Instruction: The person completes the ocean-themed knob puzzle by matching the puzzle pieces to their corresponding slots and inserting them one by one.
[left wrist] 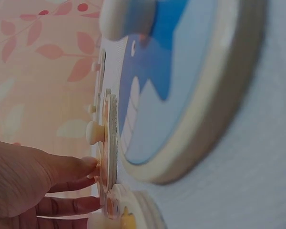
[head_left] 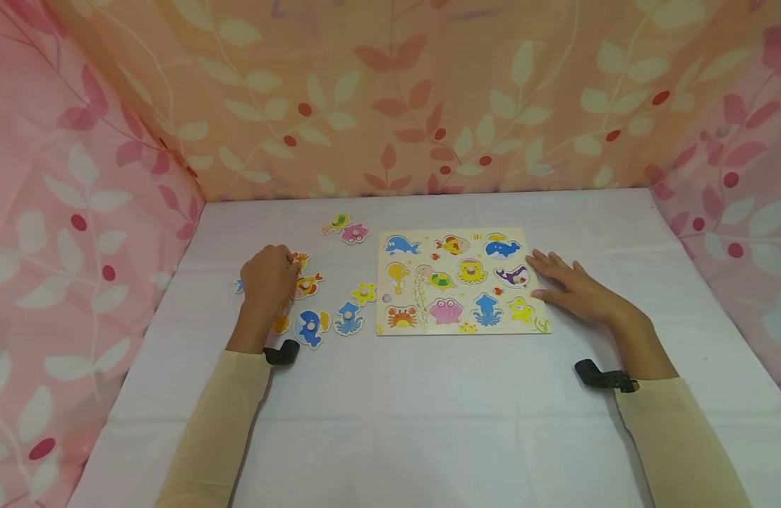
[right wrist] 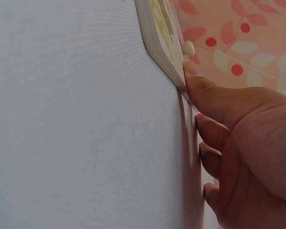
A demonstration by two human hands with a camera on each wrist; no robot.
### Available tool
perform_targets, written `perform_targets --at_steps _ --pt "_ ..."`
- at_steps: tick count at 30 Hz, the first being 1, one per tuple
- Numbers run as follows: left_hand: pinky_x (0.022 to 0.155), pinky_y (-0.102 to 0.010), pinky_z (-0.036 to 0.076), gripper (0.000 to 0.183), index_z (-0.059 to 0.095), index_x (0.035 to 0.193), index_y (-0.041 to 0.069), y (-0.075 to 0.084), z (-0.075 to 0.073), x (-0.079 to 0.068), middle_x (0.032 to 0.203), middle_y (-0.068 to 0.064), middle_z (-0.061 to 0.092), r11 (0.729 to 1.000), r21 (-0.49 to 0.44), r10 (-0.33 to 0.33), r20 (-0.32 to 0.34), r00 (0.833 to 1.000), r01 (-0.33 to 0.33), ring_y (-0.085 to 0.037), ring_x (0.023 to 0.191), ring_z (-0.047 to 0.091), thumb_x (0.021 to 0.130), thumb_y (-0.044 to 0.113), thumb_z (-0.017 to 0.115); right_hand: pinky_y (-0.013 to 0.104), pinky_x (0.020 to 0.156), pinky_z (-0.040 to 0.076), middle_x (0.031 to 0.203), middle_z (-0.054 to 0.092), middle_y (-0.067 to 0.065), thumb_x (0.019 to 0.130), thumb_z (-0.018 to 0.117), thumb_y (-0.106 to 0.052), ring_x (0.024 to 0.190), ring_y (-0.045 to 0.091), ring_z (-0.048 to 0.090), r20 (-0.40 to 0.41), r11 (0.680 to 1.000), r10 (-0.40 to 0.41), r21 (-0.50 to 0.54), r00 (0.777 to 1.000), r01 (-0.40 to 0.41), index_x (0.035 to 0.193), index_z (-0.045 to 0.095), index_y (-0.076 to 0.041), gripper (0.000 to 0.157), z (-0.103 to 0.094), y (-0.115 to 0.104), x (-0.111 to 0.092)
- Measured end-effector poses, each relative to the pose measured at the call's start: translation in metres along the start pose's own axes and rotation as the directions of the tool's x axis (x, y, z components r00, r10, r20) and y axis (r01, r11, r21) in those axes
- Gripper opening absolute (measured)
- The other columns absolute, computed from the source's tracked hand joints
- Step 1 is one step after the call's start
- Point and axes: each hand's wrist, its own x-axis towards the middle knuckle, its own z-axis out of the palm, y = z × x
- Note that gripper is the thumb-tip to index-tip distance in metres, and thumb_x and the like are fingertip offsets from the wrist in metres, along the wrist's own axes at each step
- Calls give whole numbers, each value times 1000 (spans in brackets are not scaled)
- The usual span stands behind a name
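Observation:
My left hand (head_left: 266, 275) is among loose knobbed puzzle pieces, left of the board. Its thumb and fingers (left wrist: 88, 164) pinch at an orange puzzle piece (head_left: 300, 261), mostly hidden by the hand. Beside it lies a red and yellow fish piece (head_left: 308, 286). A blue whale piece (head_left: 310, 327) lies nearer me, large in the left wrist view. The sea-animal puzzle board (head_left: 464, 328) has an octopus piece (head_left: 470, 271) and a purple piece (head_left: 512, 276) seated in it. My right hand (head_left: 574, 286) spreads its fingers at the board's right edge, its thumb (right wrist: 195, 78) touching the corner region.
A blue squid piece (head_left: 348, 319) and a yellow starfish piece (head_left: 365, 293) lie left of the board. Farther back are a turtle piece (head_left: 336, 224) and a pink piece (head_left: 355, 233). A white cloth (head_left: 428, 409) covers the table, with patterned curtains (head_left: 390, 99) around it.

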Motion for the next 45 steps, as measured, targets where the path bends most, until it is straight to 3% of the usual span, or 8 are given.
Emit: perform_targets --at_steps 9,22,30,39,45 --pt "74 -46 47 21 72 108 2 2 -7 1 100 -15 62 998 -50 35 -44 998 -37 -32 85 61 100 21 67 57 118 -14 170 8 9 98 62 -49 155 36 -7 -11 1000 0 -8 1000 0 163 21 -25 81 -2 0 1" --pt "79 -45 51 21 74 110 6 18 -17 3 109 -11 60 981 -93 166 -44 985 -169 -30 93 60 95 20 74 58 118 -14 170 7 9 98 62 -49 155 36 -8 -2 1000 9 -4 1000 -9 163 21 -23 81 1 3 1" --pt "76 -42 54 19 76 106 9 38 -30 -12 109 -8 62 956 -96 269 -83 960 -276 -27 90 61 92 22 77 59 118 -14 170 8 8 97 62 -50 155 35 -8 -5 1000 7 -12 1000 -7 163 21 -24 82 3 3 2" --pt "79 -39 54 19 77 106 12 69 -37 -30 109 -4 63 939 -125 315 -48 948 -319 -24 97 62 92 24 77 59 118 -14 170 7 9 98 62 -49 155 36 -8 -1 1000 -1 -19 1000 1 163 21 -23 81 0 0 1" --pt "81 -36 55 22 76 109 13 87 -35 -40 106 -2 63 933 -113 345 1 939 -342 -22 96 62 91 25 78 59 117 -14 170 8 9 98 62 -47 155 36 -7 -3 1000 -10 -20 1000 10 163 22 -22 81 0 1 2"
